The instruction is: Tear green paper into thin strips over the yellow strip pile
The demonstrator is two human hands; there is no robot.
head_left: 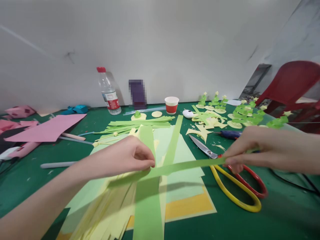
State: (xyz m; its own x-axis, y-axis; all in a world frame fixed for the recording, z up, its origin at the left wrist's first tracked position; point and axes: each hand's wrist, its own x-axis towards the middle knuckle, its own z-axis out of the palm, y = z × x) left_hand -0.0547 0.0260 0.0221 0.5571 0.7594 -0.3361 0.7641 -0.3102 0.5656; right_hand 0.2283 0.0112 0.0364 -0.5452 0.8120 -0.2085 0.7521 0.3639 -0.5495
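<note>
A narrow green paper strip (187, 166) stretches between my two hands above the paper pile. My left hand (125, 155) pinches it near its middle, thumb against forefinger. At the strip's right end, my right hand (246, 150) grips it between thumb and fingers. Beneath lies a wider green paper strip (148, 206), running toward me over pale green sheets (185, 180) and a bundle of thin yellow strips (107, 206). Scissors (232, 186) with one yellow and one red handle lie just below my right hand, blades parted.
Cut green strips (140, 123) lie behind the sheets. Small paper plants (246, 113) stand at the back right, near yellow scraps (202, 131). A water bottle (108, 95) and a paper cup (171, 106) stand by the wall. Pink paper (50, 127) lies left; a red chair (292, 83) stands right.
</note>
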